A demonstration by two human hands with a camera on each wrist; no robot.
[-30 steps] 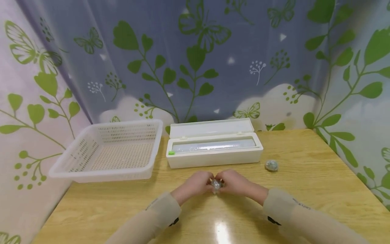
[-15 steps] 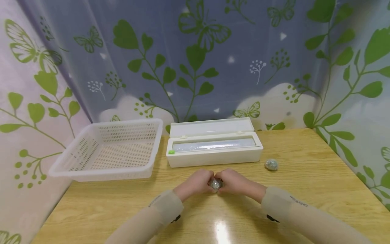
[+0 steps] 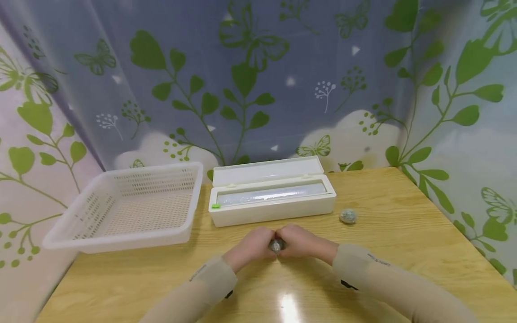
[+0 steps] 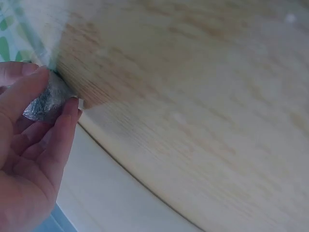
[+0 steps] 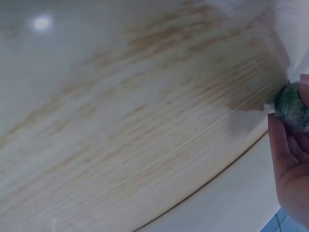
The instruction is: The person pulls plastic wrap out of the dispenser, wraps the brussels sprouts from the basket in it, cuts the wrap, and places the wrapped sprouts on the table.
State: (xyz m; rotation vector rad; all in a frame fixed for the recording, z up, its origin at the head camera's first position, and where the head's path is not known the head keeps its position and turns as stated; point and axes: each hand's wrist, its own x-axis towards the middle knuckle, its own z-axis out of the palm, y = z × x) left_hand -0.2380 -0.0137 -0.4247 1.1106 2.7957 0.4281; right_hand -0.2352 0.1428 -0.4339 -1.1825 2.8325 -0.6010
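Both hands meet over the table in front of the long white box, holding one small round thing wrapped in clear plastic film. My left hand pinches it from the left between thumb and fingers. From the other side my right hand grips it the same way. The right wrist view shows dark green through the crinkled film of the wrapped thing; in the left wrist view the wrapped thing looks grey and shiny. What lies inside cannot be made out. A second film-wrapped lump rests on the table to the right.
Behind the hands stands the white box, its lid raised, with a roll of plastic film inside and a green slider on its front edge. A white perforated basket is on the left. A patterned curtain hangs behind the wooden table.
The head view has swung slightly right, so everything sits further left. Both hands keep hold of the wrapped thing, and their fingers have closed in further around it.
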